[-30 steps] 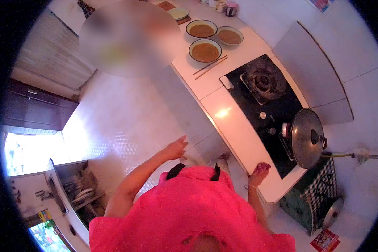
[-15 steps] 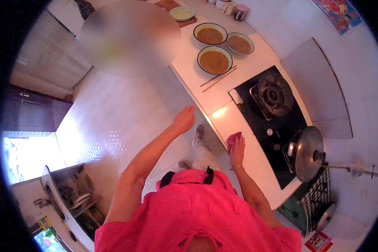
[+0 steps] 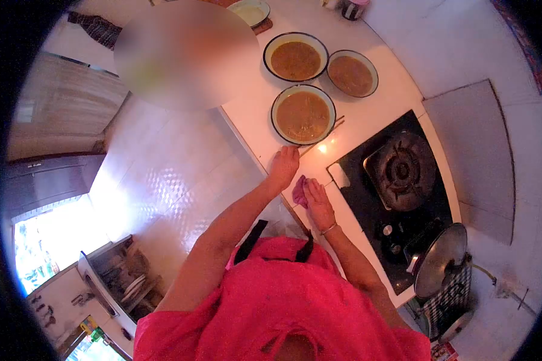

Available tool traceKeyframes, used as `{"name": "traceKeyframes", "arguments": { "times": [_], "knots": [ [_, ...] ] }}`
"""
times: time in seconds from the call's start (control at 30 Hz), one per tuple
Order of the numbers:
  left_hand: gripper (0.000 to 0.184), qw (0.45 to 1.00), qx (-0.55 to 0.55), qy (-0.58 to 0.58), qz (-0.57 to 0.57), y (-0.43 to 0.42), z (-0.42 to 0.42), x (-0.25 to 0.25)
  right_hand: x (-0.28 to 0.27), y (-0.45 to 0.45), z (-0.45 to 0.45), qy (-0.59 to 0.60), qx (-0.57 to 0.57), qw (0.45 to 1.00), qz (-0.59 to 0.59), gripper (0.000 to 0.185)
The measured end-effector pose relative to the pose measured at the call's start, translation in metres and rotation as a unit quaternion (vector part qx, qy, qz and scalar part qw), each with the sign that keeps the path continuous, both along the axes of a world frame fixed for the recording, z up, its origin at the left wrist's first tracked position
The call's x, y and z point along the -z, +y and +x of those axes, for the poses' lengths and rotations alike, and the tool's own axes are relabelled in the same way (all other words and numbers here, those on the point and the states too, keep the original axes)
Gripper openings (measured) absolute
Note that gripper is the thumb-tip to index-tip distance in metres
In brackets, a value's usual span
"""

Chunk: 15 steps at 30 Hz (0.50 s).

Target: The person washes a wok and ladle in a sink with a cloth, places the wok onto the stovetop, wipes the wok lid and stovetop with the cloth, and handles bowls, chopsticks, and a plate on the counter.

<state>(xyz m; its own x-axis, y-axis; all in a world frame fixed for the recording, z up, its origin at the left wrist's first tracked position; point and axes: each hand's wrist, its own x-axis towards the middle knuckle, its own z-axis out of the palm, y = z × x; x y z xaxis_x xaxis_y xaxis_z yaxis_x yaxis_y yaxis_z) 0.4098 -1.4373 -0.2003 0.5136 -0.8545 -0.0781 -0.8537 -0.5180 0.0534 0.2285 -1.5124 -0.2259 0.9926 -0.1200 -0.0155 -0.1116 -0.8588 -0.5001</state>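
My left hand (image 3: pixel 285 165) is at the counter's front edge, its fingers curled at the near end of a pair of chopsticks (image 3: pixel 340 122). The chopsticks lie slantwise beside the nearest bowl of brown soupy food (image 3: pixel 302 114), which hides part of them. Under the fingers of my right hand (image 3: pixel 320 204) is a crumpled purple cloth (image 3: pixel 300 191), pressed onto the white counter left of the stove. Two more bowls of similar food stand behind: a larger bowl (image 3: pixel 295 57) and a smaller bowl (image 3: pixel 352 73).
A black gas stove (image 3: pixel 373 204) is set into the white counter (image 3: pixel 379 259), with a bare burner (image 3: pixel 401 171) at the far end. A lidded pan (image 3: pixel 441 260) sits at its near end. A plate (image 3: pixel 250 12) stands farther back. A blurred patch covers the upper left.
I have come closer to the bowls. My left hand has moved from over the floor to the chopsticks. My right hand has slid the cloth forward along the counter.
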Motion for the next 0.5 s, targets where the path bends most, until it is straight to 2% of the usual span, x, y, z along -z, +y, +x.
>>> {"name": "traceKeyframes", "arguments": {
  "times": [0.03, 0.13, 0.2, 0.3, 0.33, 0.43, 0.5],
  "knots": [
    [0.031, 1.0, -0.002, 0.012, -0.003, 0.001, -0.001, 0.001, -0.006, -0.001, 0.002, 0.007, -0.02, 1.0, -0.012, 0.06],
    [0.025, 0.997, -0.02, 0.078, -0.011, 0.0, 0.002, 0.002, -0.024, -0.006, 0.009, -0.026, -0.007, 0.997, 0.077, 0.06],
    [0.024, 0.986, -0.047, 0.16, -0.012, -0.002, 0.006, -0.001, -0.022, -0.011, 0.01, 0.0, -0.024, 0.998, 0.065, 0.061],
    [0.026, 0.975, -0.035, 0.219, -0.024, -0.004, 0.012, -0.005, -0.029, -0.021, 0.015, 0.026, -0.027, 0.996, 0.079, 0.058],
    [0.025, 0.964, -0.053, 0.257, -0.042, -0.005, 0.014, -0.016, -0.033, -0.024, 0.018, 0.032, -0.024, 0.995, 0.089, 0.056],
    [0.02, 0.921, 0.029, 0.366, -0.131, 0.002, 0.031, -0.009, -0.033, -0.033, 0.025, 0.022, -0.01, 0.997, 0.069, 0.057],
    [0.018, 0.883, -0.014, 0.468, -0.047, 0.007, 0.038, -0.017, -0.036, -0.034, 0.03, 0.017, 0.016, 0.997, 0.068, 0.057]
  ]
}}
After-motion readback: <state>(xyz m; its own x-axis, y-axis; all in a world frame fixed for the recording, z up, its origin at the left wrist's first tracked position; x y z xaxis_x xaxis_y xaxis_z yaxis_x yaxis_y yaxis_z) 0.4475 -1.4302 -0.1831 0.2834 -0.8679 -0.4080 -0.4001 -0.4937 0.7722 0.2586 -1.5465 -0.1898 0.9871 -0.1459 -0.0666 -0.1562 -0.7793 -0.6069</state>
